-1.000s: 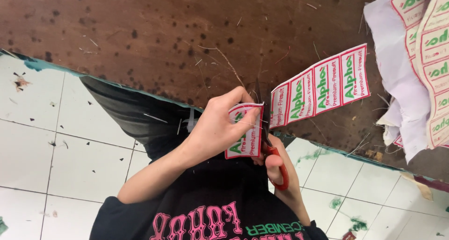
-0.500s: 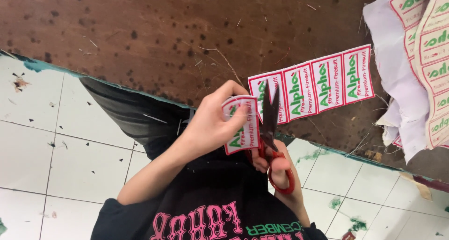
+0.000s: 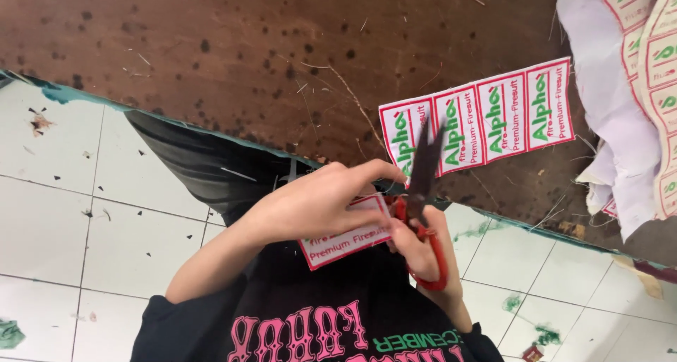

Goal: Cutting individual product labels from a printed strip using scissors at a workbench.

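Label strip meets red scissors gripped by right hand; left hand fingers pinch cut label

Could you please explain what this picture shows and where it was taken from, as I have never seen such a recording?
There is no machine here: a person wears a camera on the head, and it looks down at their own two hands. The left hand pinches a single cut label, white with a red border. The right hand holds red-handled scissors, whose blades point up at a strip of four labels. That strip lies over a brown, speckled wooden table. At the right edge sits a pile of label sheets. Below the table's edge you see a white tiled floor and the person's black shirt.
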